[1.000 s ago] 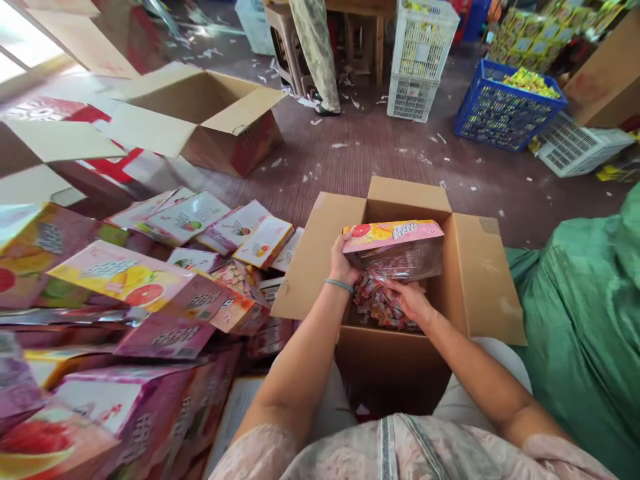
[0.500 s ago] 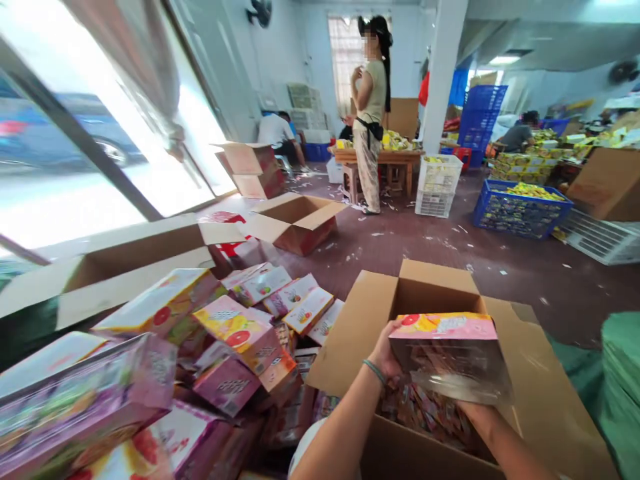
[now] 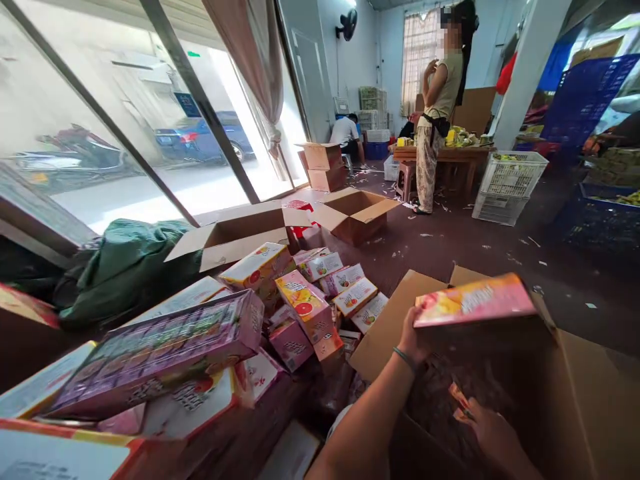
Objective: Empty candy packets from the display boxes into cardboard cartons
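Note:
My left hand [image 3: 416, 339] is closed on one end of a pink and yellow fruit-printed box [image 3: 475, 303], tilted above an open cardboard carton [image 3: 595, 390]. The box's underside is dark, so its contents cannot be made out. Lower down, inside the carton, my right hand [image 3: 487, 427] pinches a small orange packet [image 3: 461, 403]; there may be more than one. Loose packets lie in shadow at the carton's bottom. To the left of my arm is a heap of similar boxes, including a purple box [image 3: 165, 353] with a clear window.
Two more open cartons, one long [image 3: 240, 233] and one smaller [image 3: 357, 217], stand beyond the heap. Green sacking [image 3: 125, 267] lies by the glass doors. A person [image 3: 443, 100] stands at a wooden table [image 3: 470, 157], with white crates [image 3: 510, 187] beside it. Paper scraps litter the floor.
My view has swung left. My right hand has left the box's underside and gone down into the carton, where it now pinches a packet. My left hand still holds the box, now tilted.

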Demonstrator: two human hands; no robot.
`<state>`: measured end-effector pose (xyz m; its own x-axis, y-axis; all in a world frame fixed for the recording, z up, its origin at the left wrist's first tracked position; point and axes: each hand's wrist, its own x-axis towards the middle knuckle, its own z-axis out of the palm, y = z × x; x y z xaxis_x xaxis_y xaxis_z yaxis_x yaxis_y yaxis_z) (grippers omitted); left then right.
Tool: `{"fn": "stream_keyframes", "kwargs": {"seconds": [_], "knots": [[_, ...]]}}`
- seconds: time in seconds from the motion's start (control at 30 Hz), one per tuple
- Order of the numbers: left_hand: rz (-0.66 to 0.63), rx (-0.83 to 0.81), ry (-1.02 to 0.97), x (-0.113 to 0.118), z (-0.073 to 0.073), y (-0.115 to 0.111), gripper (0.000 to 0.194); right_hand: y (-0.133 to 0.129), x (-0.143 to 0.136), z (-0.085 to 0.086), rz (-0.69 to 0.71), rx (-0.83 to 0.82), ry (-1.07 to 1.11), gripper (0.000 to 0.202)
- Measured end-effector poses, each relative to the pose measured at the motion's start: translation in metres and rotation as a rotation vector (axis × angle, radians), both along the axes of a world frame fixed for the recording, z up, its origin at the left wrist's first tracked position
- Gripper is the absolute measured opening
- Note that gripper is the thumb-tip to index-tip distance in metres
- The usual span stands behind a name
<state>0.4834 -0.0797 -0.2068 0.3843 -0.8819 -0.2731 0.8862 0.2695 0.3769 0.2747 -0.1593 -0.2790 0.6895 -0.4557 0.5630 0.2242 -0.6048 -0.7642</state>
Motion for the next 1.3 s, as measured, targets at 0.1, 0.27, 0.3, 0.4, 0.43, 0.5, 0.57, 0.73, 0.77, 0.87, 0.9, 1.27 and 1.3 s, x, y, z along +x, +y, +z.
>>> {"fn": "stream_keyframes", "kwargs": {"seconds": [0.1,0.27,0.3,0.4,0.43,0.5,0.57,0.73,0.77,0.87,0.9,1.27,1.3], "knots": [[-0.044,0.062,0.145,0.000,0.017,0.004,0.068,-0.020,-0.032,-0.044,-0.194,-0.299,0.127,0.008],[-0.097,0.160,0.103,-0.009,0.027,0.009,0.063,-0.017,-0.052,0.033,-0.473,-0.404,0.374,0.056],[-0.109,0.208,0.063,-0.009,0.026,0.008,0.059,-0.018,-0.054,0.063,-0.502,-0.428,0.340,0.064],[-0.176,0.323,-0.041,-0.008,0.020,0.002,0.049,-0.027,-0.064,0.142,-0.589,-0.550,0.334,0.095],[-0.207,0.331,-0.067,-0.009,0.019,-0.001,0.047,-0.033,-0.069,0.160,-0.588,-0.573,0.378,0.104],[-0.256,0.336,-0.111,-0.013,0.023,-0.004,0.046,-0.046,-0.080,0.182,-0.515,-0.553,0.491,0.114],[-0.283,0.387,-0.155,-0.020,0.033,-0.006,0.047,-0.057,-0.093,0.192,-0.388,-0.457,0.577,0.108],[-0.356,0.506,-0.284,-0.040,0.062,-0.005,0.040,-0.037,-0.122,0.214,-0.292,-0.234,0.542,0.086],[-0.398,0.469,-0.321,-0.043,0.065,-0.007,0.041,-0.029,-0.126,0.219,-0.321,-0.214,0.500,0.079],[-0.411,0.481,-0.393,-0.054,0.064,-0.020,0.046,-0.010,-0.139,0.236,-0.444,-0.248,0.394,0.060],[-0.424,0.471,-0.402,-0.058,0.062,-0.024,0.053,-0.008,-0.146,0.242,-0.502,-0.305,0.359,0.058],[-0.527,0.496,-0.647,-0.063,0.029,-0.043,0.066,-0.092,-0.373,0.381,-1.795,-0.568,0.550,0.085],[-0.482,0.503,-0.651,-0.066,0.033,-0.036,0.054,-0.093,-0.387,0.381,-1.798,-0.499,0.661,0.093]]}}
